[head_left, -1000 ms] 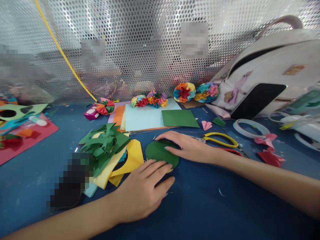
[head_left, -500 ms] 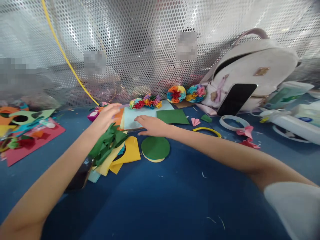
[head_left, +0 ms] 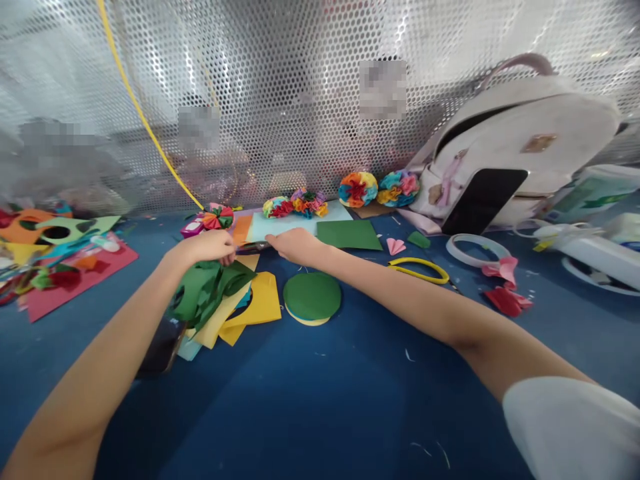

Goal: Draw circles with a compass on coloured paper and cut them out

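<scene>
My left hand (head_left: 209, 247) is curled, fingers bent down beside the crumpled green paper scraps (head_left: 213, 290); what they hold, if anything, is hidden. Closed in a pinch, my right hand (head_left: 296, 245) reaches the front edge of the light blue paper sheet (head_left: 295, 228). A thin dark strip (head_left: 254, 248) shows between the hands, close to the right fingertips; its kind is unclear. Nearer to me lies a stack of paper circles, a green circle (head_left: 313, 295) on top. Yellow paper with a cut-out hole (head_left: 265, 300) sits under the green scraps. Right of the blue sheet lies a green paper rectangle (head_left: 349, 235).
Colourful paper flowers (head_left: 359, 189) stand along the perforated metal screen (head_left: 280, 93). A dark phone (head_left: 484, 200) leans on a white backpack (head_left: 520, 133). Headbands (head_left: 477, 248) lie at the right, cut paper on a red sheet (head_left: 120, 257) at the left. Another phone (head_left: 161, 347) lies beneath my left forearm.
My left hand has come down towards the green scraps and curled its fingers. My right hand, spread over the blue sheet before, has closed at its front edge. The view has shifted slightly.
</scene>
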Demonstrator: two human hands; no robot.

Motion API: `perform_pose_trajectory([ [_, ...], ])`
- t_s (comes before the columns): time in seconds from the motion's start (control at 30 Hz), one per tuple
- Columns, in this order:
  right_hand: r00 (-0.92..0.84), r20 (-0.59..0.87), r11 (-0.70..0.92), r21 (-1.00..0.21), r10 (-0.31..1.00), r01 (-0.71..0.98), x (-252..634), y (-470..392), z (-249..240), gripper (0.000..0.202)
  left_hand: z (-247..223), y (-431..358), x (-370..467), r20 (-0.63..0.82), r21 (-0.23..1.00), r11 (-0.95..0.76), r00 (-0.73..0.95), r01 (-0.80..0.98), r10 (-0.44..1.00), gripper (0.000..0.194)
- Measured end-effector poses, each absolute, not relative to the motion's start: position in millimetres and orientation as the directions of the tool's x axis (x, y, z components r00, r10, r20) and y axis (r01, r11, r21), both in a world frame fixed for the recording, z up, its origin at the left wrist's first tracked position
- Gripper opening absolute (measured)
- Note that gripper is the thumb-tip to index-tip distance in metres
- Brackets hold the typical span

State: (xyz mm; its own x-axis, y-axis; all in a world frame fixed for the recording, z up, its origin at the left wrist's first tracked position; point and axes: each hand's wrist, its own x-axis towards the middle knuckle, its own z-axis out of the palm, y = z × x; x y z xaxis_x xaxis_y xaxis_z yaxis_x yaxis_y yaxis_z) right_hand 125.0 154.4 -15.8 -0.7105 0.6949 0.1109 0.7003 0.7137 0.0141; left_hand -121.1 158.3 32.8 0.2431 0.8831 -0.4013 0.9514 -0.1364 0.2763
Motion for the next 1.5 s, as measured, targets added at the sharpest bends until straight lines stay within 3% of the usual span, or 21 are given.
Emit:
perform_pose_trajectory([
  [0.13,-0.659,0.197,0.684,-0.101,0.726,0.723,133.0,167.4,-14.4,0.038,31.1,166.3,-134.6,-0.329,0.232,-0.126,0.199,0.965,0.923,0.026],
  [0.27,-0.645,0.258,0.694,-0.257,0.720,0.672,142.2,184.2,-18.1,0.033,29.5,172.4,-141.9,-0.108,0.257,-0.154,0.187,0.954,0.976,0.023],
  [0.4,-0.626,0.307,0.695,-0.396,0.717,0.601,147.4,199.3,-27.6,0.028,25.0,174.2,-136.2,0.060,0.335,-0.226,0.219,0.915,0.974,0.046],
  [0.57,-0.619,0.355,0.703,-0.491,0.701,0.514,149.9,209.8,-37.0,0.027,12.5,170.2,-116.9,0.122,0.442,-0.339,0.318,0.831,0.940,0.059],
  [0.87,-0.668,0.385,0.739,-0.550,0.637,0.388,154.0,210.6,-37.5,0.029,3.2,169.3,-110.5,0.185,0.526,-0.389,0.345,0.757,0.920,0.058],
  [1.1,-0.676,0.381,0.746,-0.538,0.630,0.392,155.2,210.6,-37.7,0.030,0.5,169.9,-109.9,0.217,0.540,-0.381,0.313,0.751,0.925,0.059],
  [1.5,-0.670,0.375,0.747,-0.506,0.641,0.431,155.4,205.8,-38.8,0.024,6.7,169.6,-111.5,0.238,0.594,-0.368,0.280,0.715,0.930,0.040],
])
